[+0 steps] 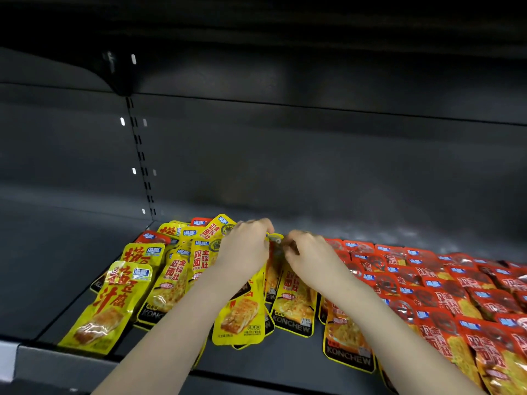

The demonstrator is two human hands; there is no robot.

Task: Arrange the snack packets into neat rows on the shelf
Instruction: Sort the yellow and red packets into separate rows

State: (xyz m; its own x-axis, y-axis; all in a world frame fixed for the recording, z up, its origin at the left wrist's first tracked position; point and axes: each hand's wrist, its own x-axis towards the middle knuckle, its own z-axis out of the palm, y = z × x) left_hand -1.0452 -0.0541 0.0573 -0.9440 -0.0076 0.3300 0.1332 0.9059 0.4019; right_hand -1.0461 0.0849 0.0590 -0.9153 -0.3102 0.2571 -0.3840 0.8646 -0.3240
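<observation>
Toward the back of the dark shelf (285, 359), the left hand (245, 248) and right hand (309, 256) meet over one yellow packet (274, 266), and both sets of fingers are curled onto its top edge, pinching it. Just left of the hands, more yellow packets (159, 280) lie in a loose, overlapping heap. To the right, red packets (445, 292) lie in tidy overlapping rows that reach the shelf's front edge.

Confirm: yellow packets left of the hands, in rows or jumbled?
Jumbled. The yellow packets overlap at mixed angles, unlike the red packets lying in rows.
</observation>
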